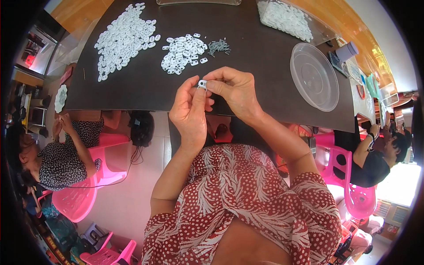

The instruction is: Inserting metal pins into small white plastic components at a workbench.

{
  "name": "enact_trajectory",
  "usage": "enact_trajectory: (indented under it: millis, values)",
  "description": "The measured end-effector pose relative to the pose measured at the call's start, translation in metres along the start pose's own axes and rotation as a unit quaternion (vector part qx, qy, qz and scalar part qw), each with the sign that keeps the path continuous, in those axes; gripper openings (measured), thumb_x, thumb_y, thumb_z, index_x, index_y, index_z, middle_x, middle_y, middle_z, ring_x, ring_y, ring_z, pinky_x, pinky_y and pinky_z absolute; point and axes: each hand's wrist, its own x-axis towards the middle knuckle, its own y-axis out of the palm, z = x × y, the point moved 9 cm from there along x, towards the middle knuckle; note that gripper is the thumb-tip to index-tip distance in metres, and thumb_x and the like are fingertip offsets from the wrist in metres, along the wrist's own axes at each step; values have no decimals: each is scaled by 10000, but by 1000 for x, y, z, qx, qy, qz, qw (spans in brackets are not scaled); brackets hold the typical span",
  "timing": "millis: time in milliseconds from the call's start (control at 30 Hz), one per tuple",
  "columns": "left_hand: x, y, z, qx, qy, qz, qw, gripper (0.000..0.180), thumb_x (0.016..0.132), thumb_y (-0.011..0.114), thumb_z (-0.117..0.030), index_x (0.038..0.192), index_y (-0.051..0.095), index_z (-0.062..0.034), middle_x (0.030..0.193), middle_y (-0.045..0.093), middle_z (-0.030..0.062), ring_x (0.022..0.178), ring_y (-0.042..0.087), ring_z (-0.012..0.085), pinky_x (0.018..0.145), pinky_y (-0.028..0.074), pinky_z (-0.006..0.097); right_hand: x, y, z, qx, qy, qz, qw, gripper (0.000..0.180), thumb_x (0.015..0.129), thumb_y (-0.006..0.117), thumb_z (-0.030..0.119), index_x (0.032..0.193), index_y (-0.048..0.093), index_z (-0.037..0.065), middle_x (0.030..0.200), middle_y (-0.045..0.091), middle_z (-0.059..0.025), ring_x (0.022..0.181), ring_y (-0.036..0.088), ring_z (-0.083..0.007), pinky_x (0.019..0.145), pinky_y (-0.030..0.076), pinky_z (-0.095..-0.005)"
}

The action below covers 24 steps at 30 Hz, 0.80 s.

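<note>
White piece (pixel 202 83), small, a dark hole showing, held up over the near part of the dark table (pixel 263 66). Left hand (pixel 191 112) and right hand (pixel 238 92) close together, thumb and fingers of each pinching it. Grip looks slight; a slip could drop it over the edge. Loose grey pins (pixel 218 47) lie beside a white heap (pixel 182 52); a careless knuckle might mix them.

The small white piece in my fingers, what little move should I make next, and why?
Perhaps steady the small white piece with the left hand and ease the right hand slightly aside to check it, since fingers of both hands meet at it and hide parts of it.
</note>
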Motion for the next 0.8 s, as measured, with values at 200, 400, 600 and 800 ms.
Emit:
enact_trajectory:
  millis: [200, 400, 600, 800]
  values:
    - [1, 0, 6, -56, -45, 7, 997, 237, 915, 547, -30, 1139, 555, 45, 809, 611, 62, 650, 560, 92, 560, 465, 204, -4, 2, 0, -14, -7, 31, 999, 118, 851, 607, -11, 957, 634, -55, 841, 646, -73, 754, 589, -82, 682, 502, -233]
    - [3, -6, 9, -91, -60, -18, 994, 196, 898, 560, -11, 1080, 587, 58, 826, 631, 73, 661, 574, 104, 584, 480, 218, -11, 9, 14, -172, -70, 66, 980, 260, 767, 667, -18, 1023, 632, 4, 877, 586, -37, 704, 542, -77, 618, 465, -224]
    - [2, -4, 9, -122, -125, -59, 983, 186, 881, 558, 4, 1049, 596, 73, 880, 650, 97, 692, 593, 104, 625, 494, 221, -16, 12, 33, -246, -207, 29, 947, 313, 700, 702, -23, 1003, 637, 16, 875, 578, -49, 728, 531, -116, 578, 445, -243]
    - [0, -4, 0, -96, -71, -25, 992, 206, 883, 552, 6, 1073, 595, 74, 904, 645, 82, 749, 586, 96, 676, 482, 217, -21, 12, 42, -255, -272, -5, 928, 251, 657, 699, 3, 902, 641, 7, 768, 593, -69, 711, 530, -198, 615, 448, -314]
